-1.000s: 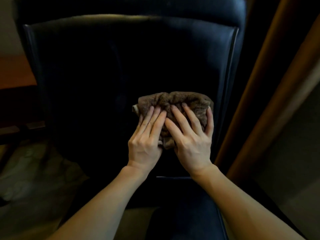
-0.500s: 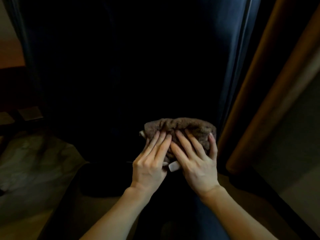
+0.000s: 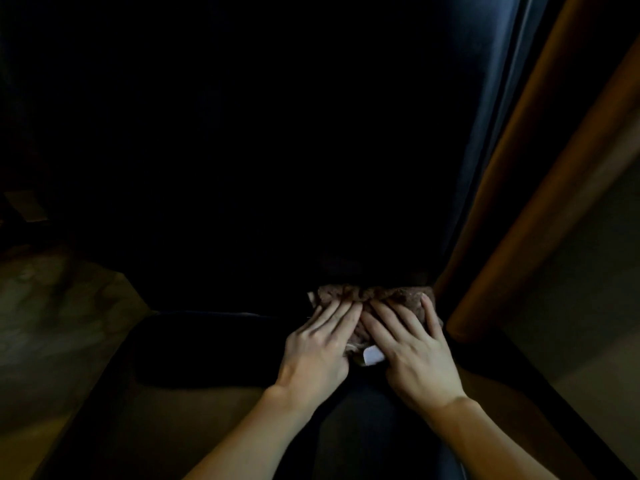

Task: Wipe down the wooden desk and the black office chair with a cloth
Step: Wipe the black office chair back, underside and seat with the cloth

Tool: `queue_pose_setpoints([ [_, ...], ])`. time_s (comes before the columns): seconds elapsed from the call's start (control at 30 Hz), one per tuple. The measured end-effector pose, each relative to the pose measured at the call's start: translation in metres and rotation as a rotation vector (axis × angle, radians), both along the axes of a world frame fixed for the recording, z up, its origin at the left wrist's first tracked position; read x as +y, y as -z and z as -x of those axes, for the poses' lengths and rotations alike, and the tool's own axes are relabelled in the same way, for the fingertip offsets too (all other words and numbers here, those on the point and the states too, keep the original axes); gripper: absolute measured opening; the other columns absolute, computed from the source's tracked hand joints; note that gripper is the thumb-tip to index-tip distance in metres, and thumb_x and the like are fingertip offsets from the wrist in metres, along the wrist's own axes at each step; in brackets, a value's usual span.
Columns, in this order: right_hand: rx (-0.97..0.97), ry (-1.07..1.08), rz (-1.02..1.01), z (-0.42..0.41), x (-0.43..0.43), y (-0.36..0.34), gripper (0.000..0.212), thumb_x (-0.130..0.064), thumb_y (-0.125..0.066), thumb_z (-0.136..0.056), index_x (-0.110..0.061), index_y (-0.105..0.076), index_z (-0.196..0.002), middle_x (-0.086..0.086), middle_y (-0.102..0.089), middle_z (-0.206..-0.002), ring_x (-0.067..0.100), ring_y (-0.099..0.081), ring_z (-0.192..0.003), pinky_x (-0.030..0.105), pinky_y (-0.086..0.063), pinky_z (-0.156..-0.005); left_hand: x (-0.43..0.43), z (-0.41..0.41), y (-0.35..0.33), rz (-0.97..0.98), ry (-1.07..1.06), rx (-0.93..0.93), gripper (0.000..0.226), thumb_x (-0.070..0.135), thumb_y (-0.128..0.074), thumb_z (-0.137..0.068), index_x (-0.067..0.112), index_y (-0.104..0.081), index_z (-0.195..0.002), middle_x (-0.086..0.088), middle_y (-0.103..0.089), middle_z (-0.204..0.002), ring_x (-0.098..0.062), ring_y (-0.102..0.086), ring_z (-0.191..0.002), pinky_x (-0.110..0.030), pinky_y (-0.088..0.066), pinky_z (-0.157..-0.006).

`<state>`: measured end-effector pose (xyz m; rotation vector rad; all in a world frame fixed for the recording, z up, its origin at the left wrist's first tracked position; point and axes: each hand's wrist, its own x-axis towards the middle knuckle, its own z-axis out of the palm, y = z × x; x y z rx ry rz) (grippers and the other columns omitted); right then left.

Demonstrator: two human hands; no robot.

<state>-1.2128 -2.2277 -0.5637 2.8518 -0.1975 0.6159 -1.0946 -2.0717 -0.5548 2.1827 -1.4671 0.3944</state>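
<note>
Most of the black office chair (image 3: 277, 150) is lost in shadow — only its right edge catches light. Low on the backrest, the brown cloth (image 3: 398, 295) lies under both hands: left hand (image 3: 317, 351) and right hand (image 3: 417, 355) press it with straight fingers, side by side. A white tag (image 3: 374, 355) shows between them — any writing unreadable. Right, probably wooden trim (image 3: 540, 188)

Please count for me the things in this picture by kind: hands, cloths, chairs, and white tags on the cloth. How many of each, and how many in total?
Hands: 2, the left hand and the right hand
Cloths: 1, the brown cloth
Chairs: 1, the black chair
White tags: 1, the white tag
Total: 5
</note>
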Motion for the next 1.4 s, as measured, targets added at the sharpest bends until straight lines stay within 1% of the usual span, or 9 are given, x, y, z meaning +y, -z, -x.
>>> queue_pose_setpoints([
  [0.13, 0.092, 0.097, -0.229, 0.002, 0.007, -0.009, 0.061, -0.028, -0.044, -0.076, -0.025, -0.061, -0.134, -0.005, -0.062, -0.138, 0.023, -0.051, -0.134, 0.053, -0.026, -0.119, -0.005, 0.001, -0.011, -0.192, -0.109, 0.107, 0.074, 0.014, -0.077, -0.066, 0.028, -0.067, -0.137, 0.009, -0.068, -0.137, -0.008, -0.061, -0.130, -0.027, -0.052, -0.100],
  [0.23, 0.305, 0.239, -0.489, -0.002, 0.013, -0.036, 0.064, -0.031, -0.041, -0.074, -0.031, -0.056, -0.135, -0.009, -0.060, -0.136, 0.019, -0.045, -0.132, 0.045, -0.030, -0.119, -0.013, -0.001, -0.027, -0.397, -0.197, 0.250, 0.062, 0.029, -0.059, -0.086, 0.039, -0.052, -0.147, 0.001, -0.066, -0.139, -0.027, -0.062, -0.125, -0.035, -0.050, -0.099],
  [0.33, 0.444, 0.410, -0.823, -0.014, 0.014, -0.067, 0.060, -0.032, -0.048, -0.084, -0.039, -0.050, -0.144, -0.002, -0.053, -0.147, 0.023, -0.040, -0.141, 0.040, -0.034, -0.115, -0.022, 0.000, -0.050, -0.538, -0.262, 0.322, 0.052, 0.031, -0.062, -0.089, 0.034, -0.059, -0.141, -0.006, -0.071, -0.124, -0.031, -0.065, -0.116, -0.036, -0.052, -0.094],
  [0.47, 0.602, 0.520, -0.898, 0.004, 0.024, -0.087, 0.051, -0.036, -0.046, -0.087, -0.028, -0.057, -0.136, 0.010, -0.061, -0.138, 0.032, -0.058, -0.127, 0.037, -0.046, -0.103, -0.010, 0.020, -0.069, -0.717, -0.200, 0.376, 0.060, 0.029, -0.078, -0.081, 0.029, -0.062, -0.139, -0.009, -0.070, -0.124, -0.030, -0.064, -0.119, -0.036, -0.052, -0.089],
  [0.7, 0.777, 0.420, -0.979, 0.068, 0.073, -0.117, 0.058, -0.040, -0.040, -0.076, -0.040, -0.062, -0.129, 0.006, -0.065, -0.129, 0.030, -0.059, -0.122, 0.038, -0.048, -0.100, 0.039, 0.074, -0.105, -0.887, -0.089, 0.551, 0.014, 0.017, -0.075, -0.082, 0.025, -0.074, -0.094, -0.005, -0.068, -0.091, -0.028, -0.065, -0.094, -0.039, -0.053, -0.080],
  [0.8, 0.813, 0.402, -0.998, 0.097, 0.097, -0.129, 0.054, -0.034, -0.043, -0.080, -0.036, -0.059, -0.132, 0.006, -0.063, -0.132, 0.030, -0.057, -0.124, 0.040, -0.047, -0.102, 0.069, 0.094, -0.125, -0.894, -0.042, 0.573, 0.023, 0.016, -0.070, -0.085, 0.028, -0.060, -0.068, 0.003, -0.066, -0.078, -0.020, -0.065, -0.080, -0.033, -0.048, -0.070],
  [0.9, 0.816, 0.383, -0.990, 0.120, 0.122, -0.143, 0.056, -0.030, -0.045, -0.080, -0.033, -0.055, -0.135, 0.005, -0.064, -0.130, 0.028, -0.058, -0.122, 0.036, -0.047, -0.099, 0.103, 0.111, -0.147, -0.890, 0.031, 0.547, 0.009, 0.022, -0.067, -0.090, 0.029, -0.070, -0.093, 0.004, -0.074, -0.091, -0.017, -0.069, -0.090, -0.035, -0.054, -0.078],
  [1.03, 0.860, 0.389, -0.939, 0.135, 0.152, -0.164, 0.059, -0.035, -0.047, -0.082, -0.035, -0.049, -0.141, 0.003, -0.060, -0.134, 0.027, -0.057, -0.123, 0.037, -0.046, -0.100, 0.151, 0.112, -0.173, -0.864, 0.066, 0.427, 0.052, 0.038, -0.065, -0.099, 0.031, -0.054, -0.148, -0.004, -0.064, -0.135, -0.024, -0.060, -0.122, -0.039, -0.049, -0.100],
  [1.4, 0.766, 0.347, -0.862, 0.113, 0.227, -0.211, 0.056, -0.030, -0.044, -0.097, -0.027, -0.037, -0.152, 0.005, -0.054, -0.140, 0.029, -0.054, -0.128, 0.039, -0.046, -0.104, 0.318, 0.047, -0.275, -0.653, -0.148, 0.485, 0.034, 0.028, -0.051, -0.108, 0.031, -0.060, -0.140, 0.005, -0.063, -0.138, -0.009, -0.060, -0.124, -0.036, -0.049, -0.108],
])
